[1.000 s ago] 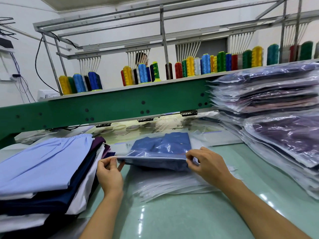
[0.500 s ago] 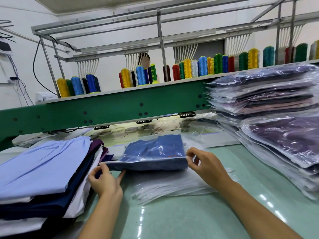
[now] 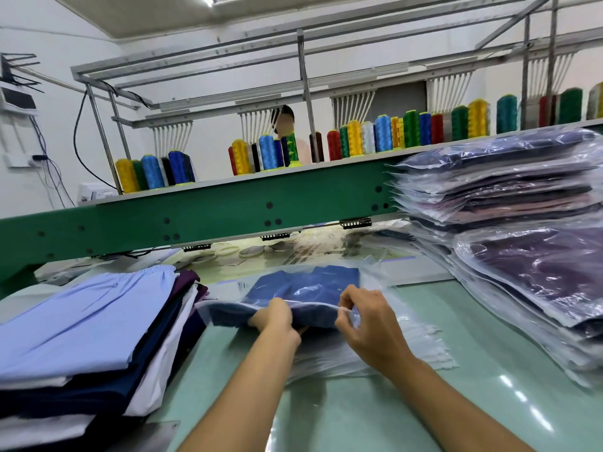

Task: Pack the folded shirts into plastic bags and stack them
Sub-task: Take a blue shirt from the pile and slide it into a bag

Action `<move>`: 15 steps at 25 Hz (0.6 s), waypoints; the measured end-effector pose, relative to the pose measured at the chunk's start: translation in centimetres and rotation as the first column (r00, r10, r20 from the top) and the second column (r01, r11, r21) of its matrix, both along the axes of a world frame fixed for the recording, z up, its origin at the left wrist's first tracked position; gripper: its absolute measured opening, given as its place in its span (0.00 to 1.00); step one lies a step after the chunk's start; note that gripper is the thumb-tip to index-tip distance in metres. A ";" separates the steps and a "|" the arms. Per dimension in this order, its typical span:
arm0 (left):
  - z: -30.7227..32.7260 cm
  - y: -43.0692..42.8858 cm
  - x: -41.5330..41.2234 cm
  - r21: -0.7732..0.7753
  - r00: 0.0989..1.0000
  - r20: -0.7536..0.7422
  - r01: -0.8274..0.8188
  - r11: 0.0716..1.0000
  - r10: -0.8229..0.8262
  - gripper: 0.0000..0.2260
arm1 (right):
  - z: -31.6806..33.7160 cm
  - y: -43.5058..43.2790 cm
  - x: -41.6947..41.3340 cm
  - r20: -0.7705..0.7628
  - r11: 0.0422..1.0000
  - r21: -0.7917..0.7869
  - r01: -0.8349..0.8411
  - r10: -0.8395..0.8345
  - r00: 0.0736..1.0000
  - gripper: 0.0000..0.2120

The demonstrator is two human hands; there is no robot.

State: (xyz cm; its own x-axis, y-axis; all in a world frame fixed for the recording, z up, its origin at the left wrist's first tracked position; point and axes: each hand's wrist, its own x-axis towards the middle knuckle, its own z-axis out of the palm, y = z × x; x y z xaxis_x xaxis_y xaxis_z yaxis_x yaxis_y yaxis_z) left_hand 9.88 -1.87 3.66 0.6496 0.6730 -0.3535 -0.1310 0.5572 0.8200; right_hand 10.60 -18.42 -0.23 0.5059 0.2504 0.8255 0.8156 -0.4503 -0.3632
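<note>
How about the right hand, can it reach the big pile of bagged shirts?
Probably yes: the pile of bagged shirts lies beside the right hand, nothing standing between. But that hand is pinching the blue shirt's bag.

Two hands (image 3: 277,318) (image 3: 375,324) — one bagged shirt (image 3: 303,285)

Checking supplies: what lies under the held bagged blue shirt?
A pile of empty clear bags on the green table. The bagged blue shirt, left hand and right hand cover its middle, so the count is hidden.
</note>
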 end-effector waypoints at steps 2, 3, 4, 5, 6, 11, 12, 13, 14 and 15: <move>0.2 0.0 0.6 0.180 0.997 -0.058 -0.035 0.983 0.046 0.23 | 0.0 0.1 -0.4 -0.019 0.998 0.006 -0.067 0.067 0.998 0.05; 0.3 0.3 0.7 0.277 0.995 -0.088 -0.021 0.961 0.047 0.23 | 0.0 0.2 -0.4 -0.043 0.995 0.038 -0.093 0.094 0.995 0.05; 0.5 0.6 1.0 0.361 0.994 -0.102 -0.004 0.933 0.044 0.23 | 0.1 0.3 -0.3 -0.077 0.991 0.096 -0.098 0.105 0.991 0.05; 0.9 0.9 1.1 0.432 0.995 -0.100 0.014 0.902 0.032 0.23 | 0.2 0.4 -0.1 -0.117 0.983 0.168 -0.071 0.091 0.989 0.06; 1.5 1.1 1.2 0.491 0.996 -0.085 0.034 0.871 0.009 0.23 | 0.3 0.6 0.3 -0.158 0.975 0.224 -0.019 0.056 0.986 0.06; 6.2 1.0 1.2 0.656 0.991 -0.009 0.108 0.747 -0.136 0.25 | 1.8 0.2 4.6 -0.562 0.957 0.184 0.225 -0.085 0.822 0.02; 7.4 0.8 1.3 0.683 0.989 0.001 0.109 0.722 -0.149 0.25 | 2.5 -0.2 5.8 -0.677 0.956 0.165 0.242 -0.069 0.733 0.04; 8.7 0.6 1.3 0.707 0.986 0.015 0.109 0.699 -0.169 0.25 | 3.2 -0.7 7.0 -0.754 0.962 0.136 0.238 -0.055 0.654 0.04; 9.9 0.4 1.4 0.722 0.980 0.036 0.110 0.683 -0.195 0.26 | 4.1 -1.3 7.8 -0.797 0.969 0.109 0.220 -0.047 0.602 0.07; 11.1 0.2 1.5 0.730 0.973 0.055 0.115 0.673 -0.225 0.26 | 4.9 -1.9 8.6 -0.825 0.976 0.103 0.193 -0.025 0.564 0.10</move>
